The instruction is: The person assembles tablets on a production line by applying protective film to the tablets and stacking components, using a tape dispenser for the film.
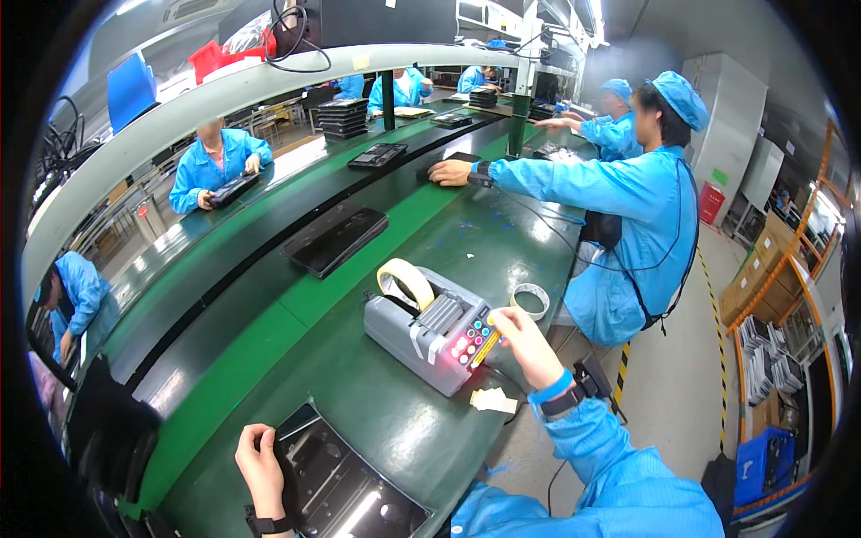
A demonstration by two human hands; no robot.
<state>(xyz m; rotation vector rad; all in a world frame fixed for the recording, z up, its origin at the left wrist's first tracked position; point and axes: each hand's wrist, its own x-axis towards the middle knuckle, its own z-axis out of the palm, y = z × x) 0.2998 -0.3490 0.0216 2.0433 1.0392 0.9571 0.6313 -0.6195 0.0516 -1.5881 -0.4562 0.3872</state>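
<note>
My left hand [260, 464] is at the left edge of a flat, glossy black screen panel [354, 489] lying on the bench in front of me. Its fingers are curled, and whatever is between them, if anything, is too small to make out. To the right, my right hand [526, 343] reaches the button panel of a grey automatic tape dispenser [417, 336], fingers bent together by a yellow button. Anything pinched there is hidden. A cream tape roll [405, 283] sits upright in the dispenser, whose red lights glow.
An empty-centred tape ring [530, 301] and pale paper slips [493, 401] lie near the dispenser. Another dark panel [335, 240] rests on the green-and-black line beyond. A co-worker in blue [637, 206] sits at the right, one arm over the bench. Stacked dark units [343, 118] stand farther off.
</note>
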